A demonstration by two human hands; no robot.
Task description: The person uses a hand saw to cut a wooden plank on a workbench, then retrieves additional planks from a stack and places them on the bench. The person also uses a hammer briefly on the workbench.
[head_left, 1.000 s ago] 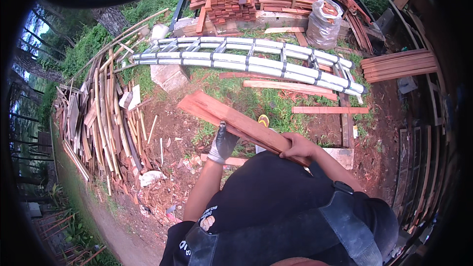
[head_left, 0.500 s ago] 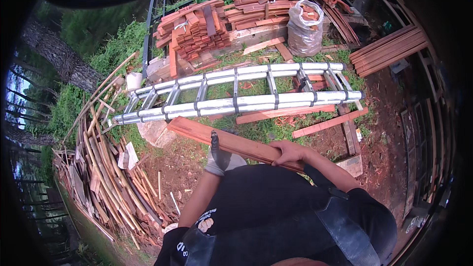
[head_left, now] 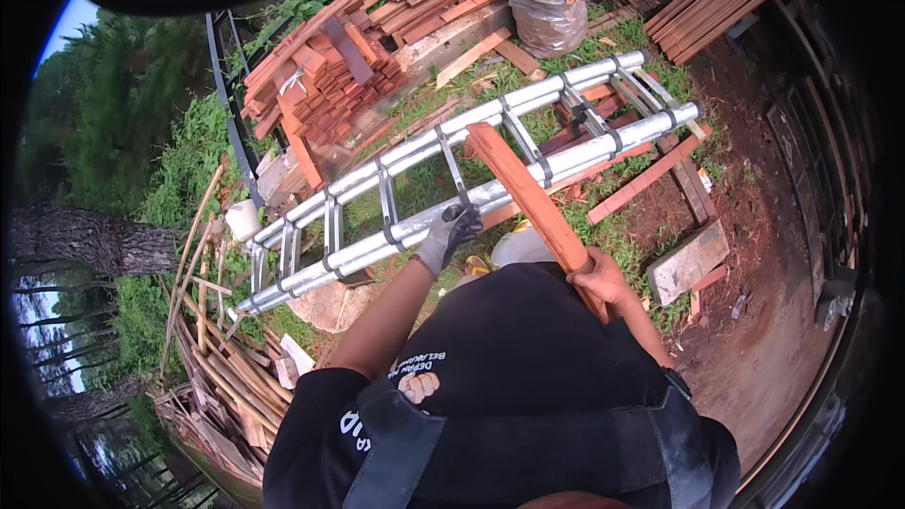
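My bare right hand (head_left: pixel 600 278) is closed around the near end of a reddish-brown wooden plank (head_left: pixel 530 190). The plank slants up and away to the left, its far end over the ladder. My left hand (head_left: pixel 450 238), in a grey glove with dark fingers, is off the plank, fingers loosely bent and apart. It is beside the near rail of a silver metal ladder (head_left: pixel 419 226), which lies on the grass; whether it touches the rail I cannot tell.
Stacked reddish boards (head_left: pixel 330 75) lie at the back left, beside a clear sack of wood offcuts (head_left: pixel 547 14). More slats (head_left: pixel 714 0) are piled at the far right. Loose poles and scraps (head_left: pixel 231 382) lie at the left, near a white bucket (head_left: pixel 242 221). A concrete block (head_left: pixel 688 262) is at the right.
My left hand has let go of the plank and moved toward the ladder. The plank has swung steeper, its far end going right, held by my right hand alone. The whole view has turned.
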